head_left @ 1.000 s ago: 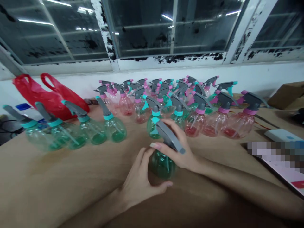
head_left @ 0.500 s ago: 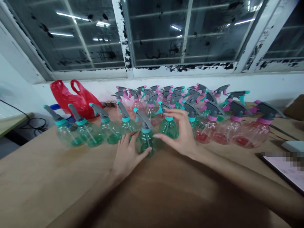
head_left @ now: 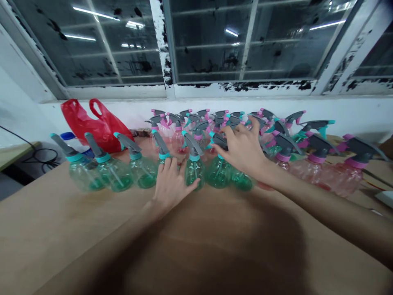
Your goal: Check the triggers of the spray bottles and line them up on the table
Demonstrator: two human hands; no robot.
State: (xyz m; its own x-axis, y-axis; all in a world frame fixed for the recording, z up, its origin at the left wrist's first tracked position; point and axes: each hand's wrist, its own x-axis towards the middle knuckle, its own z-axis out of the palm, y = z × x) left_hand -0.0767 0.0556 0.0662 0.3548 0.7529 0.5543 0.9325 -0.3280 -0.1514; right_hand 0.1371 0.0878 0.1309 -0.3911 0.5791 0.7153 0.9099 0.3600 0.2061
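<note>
My left hand (head_left: 172, 184) is at the front row, its thumb across the lower front of a green spray bottle (head_left: 194, 166) and its index finger along the left side. This bottle stands upright on the table, with a turquoise collar and grey trigger head. My right hand (head_left: 244, 147) reaches over the row with fingers apart, holding nothing. Its thumb is by the grey head of another green spray bottle (head_left: 218, 172); whether they touch I cannot tell. A third green spray bottle (head_left: 241, 180) is partly hidden under this hand.
Several green spray bottles (head_left: 143, 170) continue the row leftward. Pink spray bottles (head_left: 344, 176) stand on the right, and more crowd behind (head_left: 178, 139). A red plastic bag (head_left: 98, 129) sits at the back left of the wooden table (head_left: 92, 229), below the window.
The green bottle from the table's front has moved forward into the row beside the others. My right hand has left it and moved right, over the bottles; my left hand has stayed with it.
</note>
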